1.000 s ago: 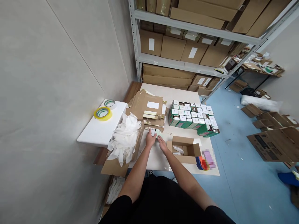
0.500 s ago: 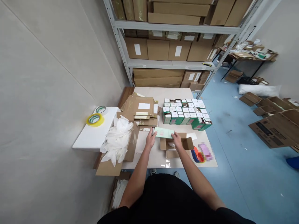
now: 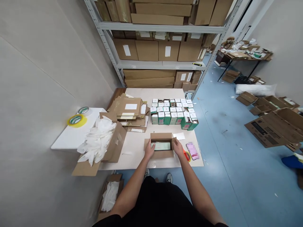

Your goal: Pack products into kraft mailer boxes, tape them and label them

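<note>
In front of me an open cardboard box (image 3: pixel 162 154) stands on the table with its flaps folded outward. Inside it lies a flat pale green box (image 3: pixel 163 146). My left hand (image 3: pixel 149 150) is closed round the carton's left side, its thumb over the edge near the green box. On the opposite side, my right hand (image 3: pixel 177 147) grips the right wall and flap. A white slip of paper (image 3: pixel 179 136) lies just beyond the right hand. Beside my right wrist are a tape dispenser (image 3: pixel 187 155) with red on it and a pink, partly blurred thing (image 3: pixel 193 151).
Rows of green-and-white small boxes (image 3: pixel 174 115) stand at the back right of the table. Flattened cardboard (image 3: pixel 125 108) is piled at the left, near a carton of white paper (image 3: pixel 98 137). Tape rolls (image 3: pixel 77 120) rest on a white surface. A loaded shelf (image 3: pixel 161 64) rises behind.
The pale green box has gone from between my hands down into the cardboard box. Both hands have moved to the carton's sides. The view has shifted to the right.
</note>
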Motion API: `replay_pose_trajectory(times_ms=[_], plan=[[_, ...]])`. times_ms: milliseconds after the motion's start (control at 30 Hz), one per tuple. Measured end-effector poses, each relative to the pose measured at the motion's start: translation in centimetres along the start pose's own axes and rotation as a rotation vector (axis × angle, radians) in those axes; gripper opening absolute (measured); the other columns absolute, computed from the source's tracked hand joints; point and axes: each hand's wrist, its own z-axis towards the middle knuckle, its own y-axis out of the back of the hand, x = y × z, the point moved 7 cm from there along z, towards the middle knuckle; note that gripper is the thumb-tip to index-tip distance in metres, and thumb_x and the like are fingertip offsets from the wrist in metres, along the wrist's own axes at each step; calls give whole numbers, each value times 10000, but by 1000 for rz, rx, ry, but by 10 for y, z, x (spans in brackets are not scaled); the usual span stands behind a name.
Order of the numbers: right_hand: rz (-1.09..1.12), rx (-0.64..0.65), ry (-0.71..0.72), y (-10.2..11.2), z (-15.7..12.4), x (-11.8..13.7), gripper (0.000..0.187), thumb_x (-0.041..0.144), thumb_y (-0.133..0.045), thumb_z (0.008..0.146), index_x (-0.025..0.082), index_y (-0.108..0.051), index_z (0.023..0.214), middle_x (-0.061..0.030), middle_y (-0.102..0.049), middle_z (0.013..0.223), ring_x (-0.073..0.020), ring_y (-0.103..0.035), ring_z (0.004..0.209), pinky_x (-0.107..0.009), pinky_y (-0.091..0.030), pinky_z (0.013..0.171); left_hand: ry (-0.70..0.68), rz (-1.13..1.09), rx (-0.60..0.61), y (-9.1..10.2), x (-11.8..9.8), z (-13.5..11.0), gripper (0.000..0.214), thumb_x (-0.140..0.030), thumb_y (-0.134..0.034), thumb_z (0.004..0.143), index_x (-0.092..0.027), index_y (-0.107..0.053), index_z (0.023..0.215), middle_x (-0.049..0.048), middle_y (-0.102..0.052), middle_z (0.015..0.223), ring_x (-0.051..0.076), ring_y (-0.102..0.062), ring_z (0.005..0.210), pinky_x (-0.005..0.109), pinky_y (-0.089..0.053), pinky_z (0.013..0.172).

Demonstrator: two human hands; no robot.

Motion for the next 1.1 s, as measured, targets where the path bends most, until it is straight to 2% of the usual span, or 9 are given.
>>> replay_pose_trajectory(times_ms=[100, 167, 300, 433, 567, 667, 800, 933, 1100], plan=[[97, 0, 27, 6, -10, -8, 589, 452, -530, 875, 167, -637, 1379, -144, -652, 1423, -299, -592, 1354, -457, -447, 1156, -100, 214, 100, -11, 5, -8, 658, -325, -705, 863, -182, -545, 1484, 131, -372, 1667, 317, -302, 1562, 454, -283, 1277], [169, 35, 64, 8, -19, -7, 562, 460, -552, 879, 176, -652, 1354, -142, -674, 1392, -299, -625, 1314, -463, -478, 1133, -113, 352, 162, -18, 8, -13, 727, -327, -822, 748, -178, -606, 1426, 138, -295, 1700, 369, -237, 1578, 478, -278, 1276], [244, 106, 97, 13, -29, 4, 509, 435, -590, 881, 205, -666, 1329, -127, -708, 1340, -288, -665, 1258, -455, -525, 1086, -82, 501, 233, -29, 12, -19, 736, -423, -865, 735, -208, -631, 1399, 129, -99, 1751, 405, -136, 1595, 544, -297, 1244], [234, 131, 136, 17, -32, 21, 479, 419, -585, 891, 224, -674, 1320, -104, -723, 1311, -269, -692, 1198, -440, -548, 1052, -112, 590, 219, -37, 7, -23, 423, -388, -861, 769, -207, -771, 1141, 91, -34, 1760, 417, -70, 1602, 580, -274, 1238], [171, 157, 157, 6, -36, 34, 461, 413, -588, 876, 230, -695, 1285, -101, -737, 1276, -268, -714, 1121, -431, -576, 991, -132, 627, 148, -39, 5, -38, 135, -301, -800, 833, -207, -808, 930, 68, -156, 1748, 400, -126, 1599, 586, -244, 1252], [155, 200, 197, -16, -42, 48, 462, 425, -590, 869, 222, -702, 1268, -112, -738, 1273, -271, -720, 1092, -426, -589, 953, -155, 572, 96, -34, 10, -63, 116, -288, -798, 832, -225, -812, 928, 62, -248, 1725, 409, -157, 1591, 600, -209, 1266], [157, 291, 265, -61, -54, 74, 458, 444, -591, 872, 207, -704, 1248, -127, -749, 1242, -279, -725, 1072, -439, -586, 952, -136, 465, 25, -11, 36, -108, 97, -260, -737, 873, -210, -797, 932, 48, -294, 1710, 415, -117, 1596, 616, -245, 1254], [105, 412, 363, -117, -73, 114, 465, 439, -578, 885, 208, -684, 1274, -123, -738, 1254, -276, -708, 1098, -448, -573, 966, -72, 391, -80, 30, 68, -148, 113, -254, -693, 900, -187, -781, 925, 42, -305, 1707, 390, -53, 1607, 587, -254, 1264], [58, 565, 537, -194, -108, 181, 452, 413, -567, 904, 226, -667, 1304, -115, -689, 1335, -251, -701, 1081, -411, -578, 939, 41, 306, -167, 88, 106, -183, 90, -301, -705, 892, -256, -781, 909, -19, -368, 1676, 395, -73, 1604, 599, -236, 1273]])
